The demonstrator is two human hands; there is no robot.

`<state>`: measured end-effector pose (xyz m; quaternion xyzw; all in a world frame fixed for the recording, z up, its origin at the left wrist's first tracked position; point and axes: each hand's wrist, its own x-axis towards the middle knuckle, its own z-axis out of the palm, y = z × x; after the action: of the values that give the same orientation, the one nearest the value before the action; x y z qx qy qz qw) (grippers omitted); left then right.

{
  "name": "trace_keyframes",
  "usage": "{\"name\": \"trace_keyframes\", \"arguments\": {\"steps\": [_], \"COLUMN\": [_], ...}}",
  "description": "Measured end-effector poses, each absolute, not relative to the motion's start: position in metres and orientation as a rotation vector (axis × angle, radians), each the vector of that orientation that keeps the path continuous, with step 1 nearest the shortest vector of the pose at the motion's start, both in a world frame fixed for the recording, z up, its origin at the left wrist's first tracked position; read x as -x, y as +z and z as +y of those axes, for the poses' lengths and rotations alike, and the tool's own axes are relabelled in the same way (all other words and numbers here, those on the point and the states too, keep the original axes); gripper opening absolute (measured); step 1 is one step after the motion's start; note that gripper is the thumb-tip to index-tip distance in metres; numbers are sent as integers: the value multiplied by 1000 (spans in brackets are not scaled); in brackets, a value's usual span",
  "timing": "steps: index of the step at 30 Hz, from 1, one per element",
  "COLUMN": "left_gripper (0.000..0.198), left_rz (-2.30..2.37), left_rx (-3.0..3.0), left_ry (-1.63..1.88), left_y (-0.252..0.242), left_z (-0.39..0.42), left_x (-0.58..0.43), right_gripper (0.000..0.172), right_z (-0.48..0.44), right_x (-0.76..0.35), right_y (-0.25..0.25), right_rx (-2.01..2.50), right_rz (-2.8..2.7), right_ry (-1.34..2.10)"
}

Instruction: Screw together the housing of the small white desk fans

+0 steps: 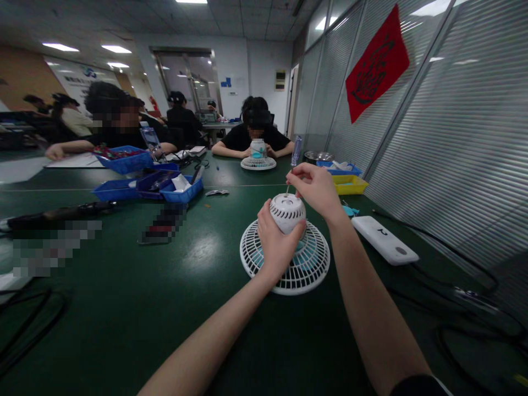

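A small white fan (307, 275) lies face down on the green table, its round grille flat on the surface and its motor housing (287, 212) pointing up. Pale blue blades show through the grille. My left hand (278, 236) is wrapped around the side of the housing. Above it, my right hand (313, 184) pinches the thin shaft of a screwdriver (296, 151) with a clear purple handle. The screwdriver stands nearly upright, its tip at the top of the housing. Whether the tip sits in a screw is too small to tell.
Blue bins (183, 190) with parts stand left of centre; a yellow bin (350, 185) is beyond my right hand. A white power bank (384, 240) with cables lies right. A dark phone-like object (163, 224) lies left. Across the table a person works on another fan (258, 157).
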<state>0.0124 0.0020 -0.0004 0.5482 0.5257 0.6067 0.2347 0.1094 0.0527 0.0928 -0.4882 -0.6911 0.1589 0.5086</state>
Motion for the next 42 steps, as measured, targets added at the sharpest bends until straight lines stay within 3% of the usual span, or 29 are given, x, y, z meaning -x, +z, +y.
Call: {"name": "trace_keyframes", "arguments": {"steps": [10, 20, 30, 42], "left_gripper": [76, 75, 73, 75], "left_rz": [1448, 1452, 1453, 1457], "left_rx": [-1494, -1503, -1516, -1501], "left_ry": [1661, 1656, 1674, 1657], "left_y": [0, 0, -2, 0], "left_z": [1, 2, 3, 1], "left_x": [-13, -12, -13, -13], "right_gripper": [14, 8, 13, 21], "right_z": [53, 54, 54, 53], "right_x": [-109, -109, -111, -109], "right_y": [92, 93, 91, 92], "right_rx": [1147, 1123, 1160, 1106], "right_rz": [-1622, -1609, -1675, -1603], "right_ry": [462, 539, 336, 462]}}
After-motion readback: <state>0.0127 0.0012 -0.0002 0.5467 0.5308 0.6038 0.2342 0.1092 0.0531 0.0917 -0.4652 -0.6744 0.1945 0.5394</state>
